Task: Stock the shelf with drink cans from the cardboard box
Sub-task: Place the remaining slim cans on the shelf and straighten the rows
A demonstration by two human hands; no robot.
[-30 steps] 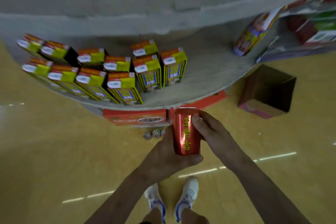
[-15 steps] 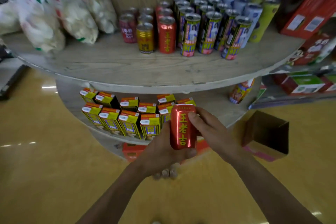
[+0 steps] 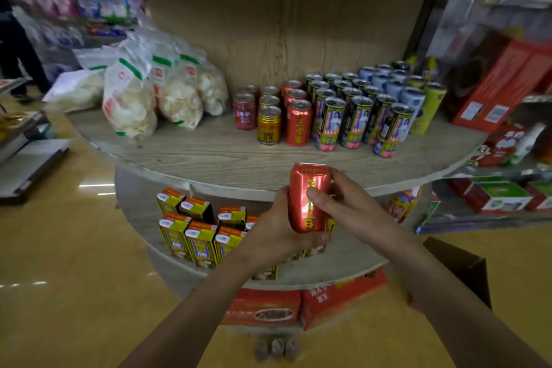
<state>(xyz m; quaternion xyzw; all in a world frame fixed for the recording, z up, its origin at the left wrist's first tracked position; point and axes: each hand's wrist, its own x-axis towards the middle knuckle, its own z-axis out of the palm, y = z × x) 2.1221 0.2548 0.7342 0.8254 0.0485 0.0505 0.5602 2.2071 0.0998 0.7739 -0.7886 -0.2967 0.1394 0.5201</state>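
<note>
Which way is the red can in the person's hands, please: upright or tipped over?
Upright: the red can shows its rim on top and lettering running downward; the left hand grips its base, the right hand its side.

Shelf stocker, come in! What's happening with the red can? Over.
Gripping red can: left hand, right hand. Can upright, before upper shelf edge. Nothing blocking.

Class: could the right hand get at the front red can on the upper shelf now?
Probably yes: bare shelf lies before the front red can, though the right hand and left hand grip the held red can.
</note>
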